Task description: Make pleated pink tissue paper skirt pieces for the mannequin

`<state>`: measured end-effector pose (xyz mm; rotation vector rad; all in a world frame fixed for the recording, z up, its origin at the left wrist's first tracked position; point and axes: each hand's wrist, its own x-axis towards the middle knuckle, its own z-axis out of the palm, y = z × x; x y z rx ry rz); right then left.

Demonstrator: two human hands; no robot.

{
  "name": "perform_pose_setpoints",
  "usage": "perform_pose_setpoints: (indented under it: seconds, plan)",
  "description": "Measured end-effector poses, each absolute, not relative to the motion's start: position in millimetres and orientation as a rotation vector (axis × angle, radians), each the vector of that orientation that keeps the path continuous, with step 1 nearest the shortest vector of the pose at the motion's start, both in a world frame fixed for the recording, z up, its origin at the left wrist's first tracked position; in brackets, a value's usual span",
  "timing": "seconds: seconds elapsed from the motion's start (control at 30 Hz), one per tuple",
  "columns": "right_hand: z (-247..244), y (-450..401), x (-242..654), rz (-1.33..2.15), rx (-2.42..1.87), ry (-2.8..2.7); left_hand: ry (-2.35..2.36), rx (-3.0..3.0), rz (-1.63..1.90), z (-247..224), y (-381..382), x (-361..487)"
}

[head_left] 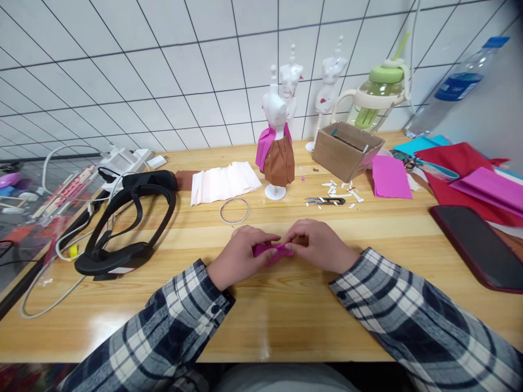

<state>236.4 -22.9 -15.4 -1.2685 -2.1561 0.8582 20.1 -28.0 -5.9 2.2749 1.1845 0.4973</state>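
Observation:
A small piece of magenta paper [274,255] is held low over the wooden table between my two hands. My left hand [245,255] pinches its left part between thumb and fingers. At its right end, my right hand [316,245] grips the edge with thumb and index finger. Just beyond stands a small white dress form [275,111] wearing a brown pleated skirt [280,161] and a magenta piece at its back. A thin metal ring [234,210] and black thread snips [326,201] lie flat on the table beyond my hands.
Pleated pale paper [224,182] lies left of the dress form, near a black headset frame [131,223]. Right are white scraps, a cardboard box [346,149], magenta sheets [391,177], red material and a phone [480,245]. A jug [378,98] and bottle [455,87] stand behind.

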Motion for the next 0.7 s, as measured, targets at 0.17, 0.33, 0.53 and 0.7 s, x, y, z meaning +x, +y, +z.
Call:
perform_pose_setpoints:
  seconds: [0.17, 0.33, 0.53, 0.7]
  plan:
    - [-20, -16, 244, 0.892, -1.394, -2.062, 1.243, 2.33, 0.439, -7, -20, 10]
    - [-29, -11, 249, 0.873, -1.317, -2.094, 1.332, 2.439, 0.403, -7, -14, 5]
    - [-36, -4, 255, 0.77, -1.257, -2.192, 1.173, 2.518, 0.37, -4, -11, 2]
    - [-33, -4, 255, 0.678, -1.262, -2.261, 1.204, 2.551, 0.363, -3, -10, 1]
